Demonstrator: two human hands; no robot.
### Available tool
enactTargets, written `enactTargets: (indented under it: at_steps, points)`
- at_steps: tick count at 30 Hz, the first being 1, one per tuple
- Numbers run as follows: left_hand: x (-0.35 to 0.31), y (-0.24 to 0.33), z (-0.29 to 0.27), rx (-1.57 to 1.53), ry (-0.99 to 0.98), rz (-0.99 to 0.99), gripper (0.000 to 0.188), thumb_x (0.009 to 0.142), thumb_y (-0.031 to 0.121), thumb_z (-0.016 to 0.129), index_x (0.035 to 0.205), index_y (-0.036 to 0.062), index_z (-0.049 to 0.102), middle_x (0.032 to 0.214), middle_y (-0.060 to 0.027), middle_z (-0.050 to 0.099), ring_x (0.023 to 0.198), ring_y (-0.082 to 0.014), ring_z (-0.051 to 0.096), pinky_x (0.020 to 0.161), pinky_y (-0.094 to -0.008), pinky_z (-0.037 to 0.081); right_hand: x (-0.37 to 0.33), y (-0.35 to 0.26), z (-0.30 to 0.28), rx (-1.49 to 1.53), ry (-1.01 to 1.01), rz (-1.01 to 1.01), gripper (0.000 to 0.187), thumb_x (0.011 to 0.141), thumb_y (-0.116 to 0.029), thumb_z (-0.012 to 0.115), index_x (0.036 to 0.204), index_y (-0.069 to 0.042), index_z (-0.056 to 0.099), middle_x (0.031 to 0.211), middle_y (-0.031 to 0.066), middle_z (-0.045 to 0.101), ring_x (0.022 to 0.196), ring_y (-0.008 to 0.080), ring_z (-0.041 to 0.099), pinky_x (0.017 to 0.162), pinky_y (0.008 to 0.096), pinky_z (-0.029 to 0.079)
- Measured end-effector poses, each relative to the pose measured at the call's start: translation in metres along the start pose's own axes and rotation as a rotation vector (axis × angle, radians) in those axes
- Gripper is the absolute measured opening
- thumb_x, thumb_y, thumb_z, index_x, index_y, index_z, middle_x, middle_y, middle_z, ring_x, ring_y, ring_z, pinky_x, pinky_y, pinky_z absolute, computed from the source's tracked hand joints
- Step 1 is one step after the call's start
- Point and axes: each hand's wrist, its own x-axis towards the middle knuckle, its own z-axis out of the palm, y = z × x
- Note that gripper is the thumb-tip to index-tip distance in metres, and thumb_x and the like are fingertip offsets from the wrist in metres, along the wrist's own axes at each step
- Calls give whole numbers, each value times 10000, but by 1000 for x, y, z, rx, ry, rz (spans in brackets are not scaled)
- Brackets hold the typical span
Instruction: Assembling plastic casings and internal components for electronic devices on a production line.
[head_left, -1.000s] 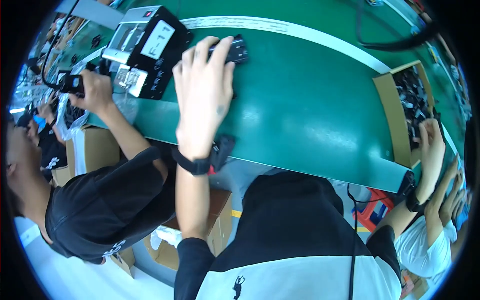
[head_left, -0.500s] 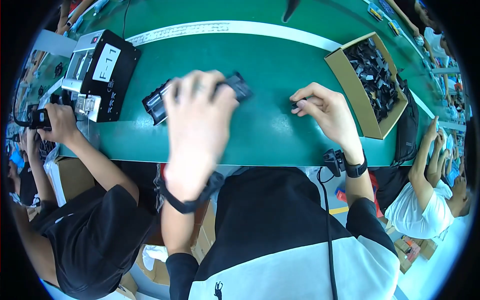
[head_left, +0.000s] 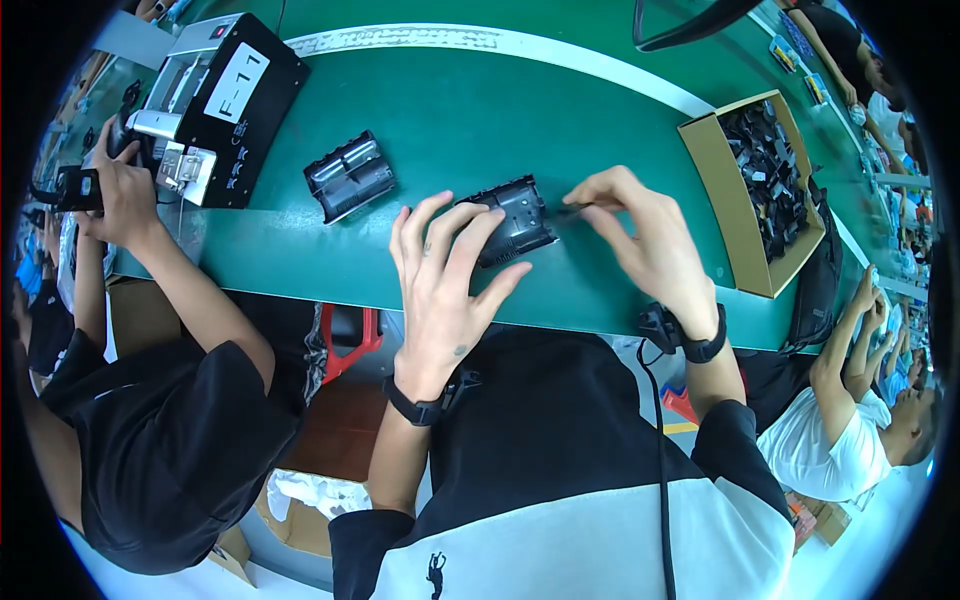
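A black plastic half-shell housing (head_left: 522,222) lies on the green bench in front of me, its hollow ribbed side up. My left hand (head_left: 440,285) is open at its left edge, fingers spread, the index finger overlapping the housing; whether it presses on it I cannot tell. To the right of the housing, my right hand (head_left: 645,235) pinches a small dark piece (head_left: 570,209) between thumb and index finger, close to the housing's right edge; blur hides its shape. Farther left, a second black half-shell (head_left: 350,178) rests tilted on the bench, untouched.
An open cardboard box (head_left: 715,185) of small black parts stands at the right, a black bag (head_left: 815,270) beside it. On the left, a co-worker's hand (head_left: 125,195) works at a black-and-silver machine (head_left: 265,110). A dark curved object (head_left: 690,28) hangs at the top.
My left hand, earlier blurred over the black housings, has moved right and spread its fingers. Both half-shells now show plainly, apart. The right hand still pinches the small piece, now nearer the right-hand housing.
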Motion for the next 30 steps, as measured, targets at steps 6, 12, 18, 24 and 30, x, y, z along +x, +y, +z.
enactTargets:
  at_steps: [6,12,18,24,30]
  points:
    - [-3,-4,5,12,-9,-32,535,819,293,877,1309,152,717,1241,-33,707,1337,-314,532,1192,-622,277,20,-12,16,-423,-140,-344,164,922,-28,734,1060,-41,645,1060,104,589,957,301,623,814,396,524]
    - [-4,-4,4,39,0,8,495,831,297,866,1299,188,746,1234,3,707,1324,-301,537,1188,-624,281,25,-6,25,-509,-158,-396,167,899,-49,753,1027,-44,646,1047,99,550,960,288,589,822,392,516]
    - [-5,-4,4,110,-3,49,464,808,274,881,1252,185,782,1242,-3,701,1342,-317,543,1198,-610,292,33,-9,24,-604,-201,-440,143,886,-43,737,953,-23,612,984,95,544,915,284,565,804,404,512]
    - [0,-9,3,205,-1,137,413,844,313,842,1235,200,775,1220,13,673,1308,-322,534,1161,-679,283,51,-19,17,-669,-371,-530,144,876,-44,717,919,-13,584,937,99,536,884,297,549,791,413,512]
    - [7,-6,-6,133,-17,110,367,854,342,825,1175,172,770,1131,-4,662,1274,-308,534,1165,-694,274,58,-21,19,-657,-415,-553,155,866,-53,713,901,-19,566,932,117,533,893,329,555,775,429,511]
